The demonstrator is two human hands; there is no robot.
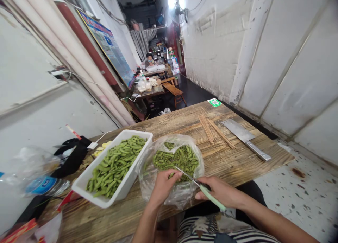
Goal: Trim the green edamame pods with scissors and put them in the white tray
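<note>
In my right hand [215, 191] is a pair of scissors [211, 198] with pale green handles, its blades pointing left toward my left hand [166, 183]. The fingers of that left hand are pinched round a green edamame pod [171, 174], mostly hidden by them. Both hands hover over the near side of a clear plastic bag [148, 165], whose open mouth shows a heap of pods and trimmings [182, 158]. To its left stands a white plastic tub [77, 181] filled with edamame pods [118, 164].
Bamboo skewers [211, 130] and a cleaver [243, 135] lie on the wooden table [169, 125] at right. A water bottle [47, 185], plastic bags and a black pouch crowd the left side. Farther back, a person [150, 61] sits at another table, near a wooden bench [172, 89].
</note>
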